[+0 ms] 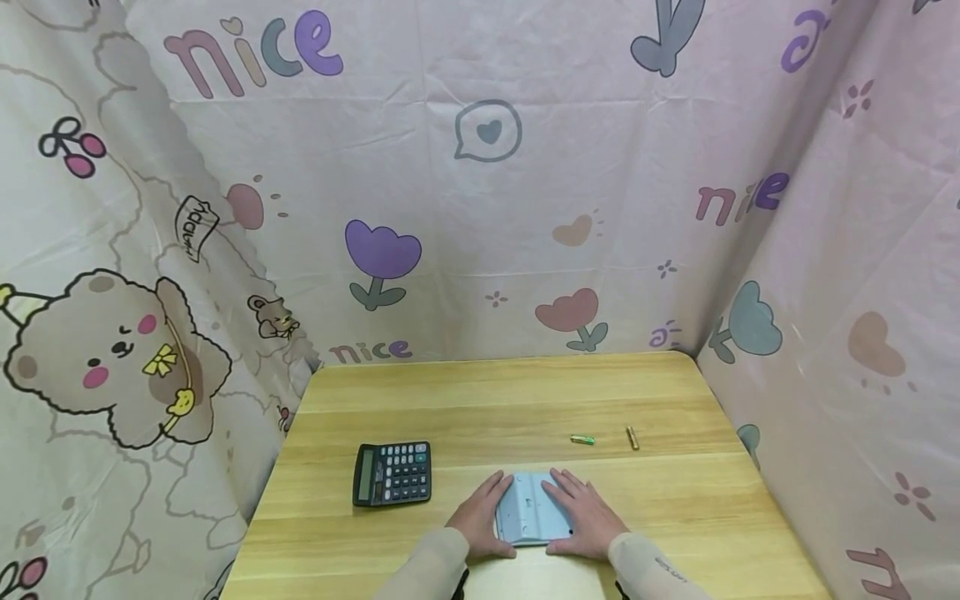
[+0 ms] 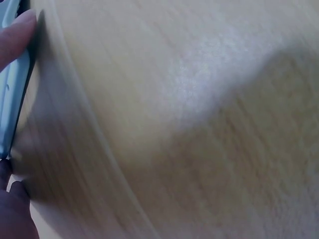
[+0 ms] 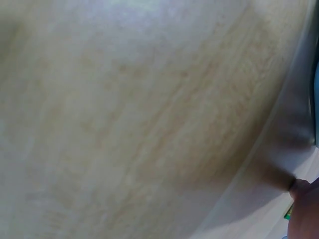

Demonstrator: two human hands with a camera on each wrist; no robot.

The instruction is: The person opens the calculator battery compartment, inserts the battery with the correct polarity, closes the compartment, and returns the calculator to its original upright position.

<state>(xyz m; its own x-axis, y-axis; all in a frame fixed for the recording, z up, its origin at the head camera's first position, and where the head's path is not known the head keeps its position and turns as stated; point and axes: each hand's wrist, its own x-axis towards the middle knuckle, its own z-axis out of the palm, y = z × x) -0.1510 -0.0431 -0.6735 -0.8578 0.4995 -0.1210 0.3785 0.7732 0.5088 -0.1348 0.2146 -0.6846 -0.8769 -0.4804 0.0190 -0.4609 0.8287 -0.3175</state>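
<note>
A light blue calculator point(image 1: 528, 510) lies back side up near the table's front edge, its ridged underside showing and its keys hidden. My left hand point(image 1: 482, 518) holds it by the left side, with the thumb at the near corner and the fingers along the edge. From the right, my right hand point(image 1: 588, 518) grips it, fingers over the top and thumb at the near edge. The left wrist view catches the calculator's rim point(image 2: 15, 99) between parts of the left hand. Only a fingertip point(image 3: 301, 191) of the right hand shows in the right wrist view.
A black calculator point(image 1: 393, 474) lies face up on the wooden table point(image 1: 480, 400), to the left of my hands. Beyond my right hand lie a green battery point(image 1: 582, 440) and a gold-coloured battery point(image 1: 632, 438). Patterned cloth point(image 1: 487, 192) hangs behind and at both sides.
</note>
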